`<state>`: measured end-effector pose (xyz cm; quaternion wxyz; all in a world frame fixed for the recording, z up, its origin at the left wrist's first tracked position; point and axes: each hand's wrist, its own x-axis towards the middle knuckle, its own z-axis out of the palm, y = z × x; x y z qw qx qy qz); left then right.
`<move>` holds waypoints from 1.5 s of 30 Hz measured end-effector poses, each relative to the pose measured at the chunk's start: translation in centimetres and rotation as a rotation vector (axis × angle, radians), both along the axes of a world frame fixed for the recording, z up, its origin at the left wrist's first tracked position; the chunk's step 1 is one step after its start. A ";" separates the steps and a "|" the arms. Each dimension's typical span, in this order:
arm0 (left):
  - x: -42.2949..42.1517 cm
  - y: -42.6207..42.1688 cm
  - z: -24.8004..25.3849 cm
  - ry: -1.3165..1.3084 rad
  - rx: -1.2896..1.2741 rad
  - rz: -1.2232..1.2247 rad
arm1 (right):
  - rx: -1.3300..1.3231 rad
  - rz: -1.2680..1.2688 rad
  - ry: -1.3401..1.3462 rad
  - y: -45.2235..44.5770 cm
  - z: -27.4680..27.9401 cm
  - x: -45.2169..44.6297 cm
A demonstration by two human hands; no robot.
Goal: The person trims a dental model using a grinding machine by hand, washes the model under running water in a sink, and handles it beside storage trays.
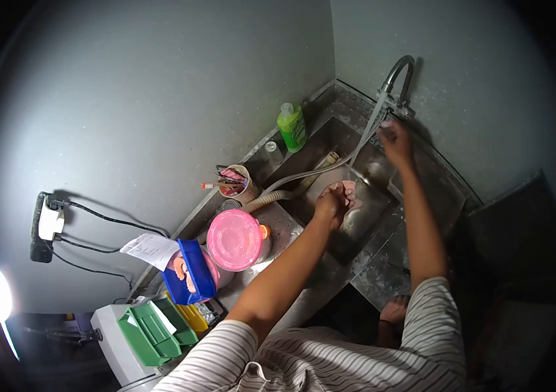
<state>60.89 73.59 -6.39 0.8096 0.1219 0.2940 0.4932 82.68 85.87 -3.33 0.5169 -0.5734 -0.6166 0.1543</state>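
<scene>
My left hand (331, 205) is closed around a pink denture (350, 191) low over the metal sink basin (307, 157). The fingers cover part of the denture. Up beside the tap, my right hand (394, 140) has its fingers curled together. Something small and pale shows at its fingertips, too small to name. Behind that hand stands the curved metal tap (403, 68). A pale hose (370, 124) runs down from the spout towards the sink.
Left of the basin stand a green soap bottle (292, 127), a cup of tools (238, 184) and a pink-lidded tub (234, 240). A blue tray (193, 261) holds pink dental pieces. Nearby are a green tray (150, 340) and a wall plug (51, 219) with cables.
</scene>
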 end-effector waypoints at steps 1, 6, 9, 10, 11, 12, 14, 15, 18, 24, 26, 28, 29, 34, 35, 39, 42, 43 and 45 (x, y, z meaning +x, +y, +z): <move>1.1 1.7 -1.6 -0.012 -0.064 0.060 | -0.231 0.142 0.446 -1.0 0.3 -1.9; 4.9 6.9 -8.6 0.095 -0.024 0.157 | -0.716 0.263 1.177 -0.2 -4.4 -7.2; 6.6 6.9 -7.6 0.154 -0.198 0.275 | -0.810 -0.114 0.813 -2.1 -0.6 -9.3; 6.5 6.9 -7.1 0.225 -0.181 0.283 | -0.486 -0.179 0.672 -0.2 -6.5 -8.0; 6.3 7.1 -6.2 0.247 -0.210 0.334 | -0.539 -0.128 0.602 -1.5 -5.2 -8.8; 6.2 7.3 -5.4 0.268 -0.239 0.377 | -0.587 -0.076 0.529 -2.8 -4.0 -9.7; 5.6 7.4 -2.6 0.349 -0.249 0.409 | -0.527 0.157 0.268 -2.1 -6.2 -8.6; 5.4 7.4 -1.8 0.430 -0.256 0.400 | -0.525 0.174 0.262 -2.0 -6.7 -8.5; 6.1 8.8 -3.2 0.763 -0.260 0.351 | -0.672 0.122 0.529 -2.0 -6.8 -7.8; 7.5 10.3 -4.2 0.957 -0.140 0.354 | -0.408 0.047 0.230 -1.7 -9.9 -4.7; 8.1 11.2 -5.1 1.058 -0.103 0.150 | -0.453 0.038 0.169 -2.1 -8.0 -4.6; 7.9 11.4 -5.5 1.075 -0.027 0.128 | -0.476 -0.060 0.218 -1.7 -8.1 -4.2; 8.2 11.4 -5.7 0.966 -0.031 0.188 | -0.519 -0.082 0.192 -1.1 -8.1 -3.9; 9.3 11.3 -6.5 0.316 0.029 0.561 | -0.535 0.194 0.483 -0.3 -7.1 -7.0; 8.4 10.9 -6.1 0.251 -0.034 0.576 | -0.572 0.264 0.556 -0.7 -6.0 -7.8; 4.9 10.5 -3.9 0.621 -0.190 0.433 | -0.496 0.407 0.385 -1.2 -5.7 -8.0; 6.5 11.3 -4.2 1.027 -0.197 0.400 | -0.354 0.432 0.471 -0.9 -6.7 -7.0; 6.3 11.2 -4.0 1.026 -0.201 0.401 | -0.320 0.356 0.388 -2.2 -4.1 -7.9; 6.1 10.4 -2.5 1.046 -0.213 0.368 | -0.250 0.252 0.368 -1.5 -4.9 -6.6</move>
